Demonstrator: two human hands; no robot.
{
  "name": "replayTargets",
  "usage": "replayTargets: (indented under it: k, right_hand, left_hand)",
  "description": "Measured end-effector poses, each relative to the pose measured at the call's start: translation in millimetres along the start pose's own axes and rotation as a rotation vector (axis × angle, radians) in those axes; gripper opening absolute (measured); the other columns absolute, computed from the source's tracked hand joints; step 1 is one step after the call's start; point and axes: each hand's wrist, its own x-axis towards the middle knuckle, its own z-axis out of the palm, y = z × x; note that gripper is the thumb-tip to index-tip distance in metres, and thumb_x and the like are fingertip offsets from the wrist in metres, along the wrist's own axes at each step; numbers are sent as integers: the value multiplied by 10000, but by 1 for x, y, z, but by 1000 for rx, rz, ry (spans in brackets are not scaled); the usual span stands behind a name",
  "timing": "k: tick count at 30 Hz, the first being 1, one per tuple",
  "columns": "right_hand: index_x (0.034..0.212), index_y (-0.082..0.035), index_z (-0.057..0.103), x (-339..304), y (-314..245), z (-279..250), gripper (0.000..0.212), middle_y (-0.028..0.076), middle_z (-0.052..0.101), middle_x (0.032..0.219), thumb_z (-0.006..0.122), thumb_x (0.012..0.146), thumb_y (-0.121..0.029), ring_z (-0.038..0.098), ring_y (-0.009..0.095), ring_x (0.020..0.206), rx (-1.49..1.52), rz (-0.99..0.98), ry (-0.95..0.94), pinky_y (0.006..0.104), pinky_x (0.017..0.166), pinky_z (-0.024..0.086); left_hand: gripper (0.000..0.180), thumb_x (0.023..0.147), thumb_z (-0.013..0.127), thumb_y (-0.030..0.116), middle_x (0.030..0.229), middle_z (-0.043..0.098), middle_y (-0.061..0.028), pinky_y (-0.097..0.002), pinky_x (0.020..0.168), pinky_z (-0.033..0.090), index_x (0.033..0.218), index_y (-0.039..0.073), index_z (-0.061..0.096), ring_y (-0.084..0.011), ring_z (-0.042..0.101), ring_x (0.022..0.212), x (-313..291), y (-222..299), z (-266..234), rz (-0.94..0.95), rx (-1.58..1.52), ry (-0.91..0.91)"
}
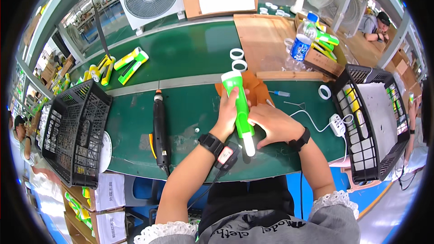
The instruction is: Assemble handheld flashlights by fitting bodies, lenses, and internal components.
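Observation:
A green flashlight (242,110) with a white head slants above the table, its head pointing away from me. The white strip at its near end glows brightly. My left hand (227,112) is wrapped round its body, thumb along the upper side. From the right, my right hand (279,124) bends its fingers against the flashlight's lower body, with the thumb held apart near the glowing strip; some of its fingertips are hidden. An orange cloth (257,91) lies behind the flashlight. Beyond it are two white rings (239,65).
Black crates stand at left (74,131) and right (373,126). On the green table lie an electric screwdriver (159,126), a small blue-handled screwdriver (282,93) and a white power strip (337,125) with cords. A bottle (302,40) and several flashlights stand farther back.

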Motion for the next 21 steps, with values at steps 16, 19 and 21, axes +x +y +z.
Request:
replayTargets:
  k: [16,19,21]
  right_hand:
    - [828,-61,451,-11,28,12,159,143,575,707,536,822,-195,561,370,668,-105,633,508,440,562,438]
    - [844,-66,446,-23,41,16,130,141,576,710,527,807,-161,566,374,686,-129,679,291,460,576,434]
    - [843,-75,443,-26,44,18,117,136,573,704,525,794,-144,569,374,695,-121,679,152,473,584,430]
  left_hand:
    - [282,909,440,276,914,529,-89,-324,605,491,1080,58,389,-172,561,694,-9,-10,11,-25,200,-22]
    - [272,909,436,265,919,527,-92,-330,596,494,1074,55,384,-176,560,679,-9,-10,9,-51,190,-24]
    - [260,909,433,260,910,526,-89,-323,572,491,1063,56,386,-176,560,656,-8,-10,10,-64,186,26]
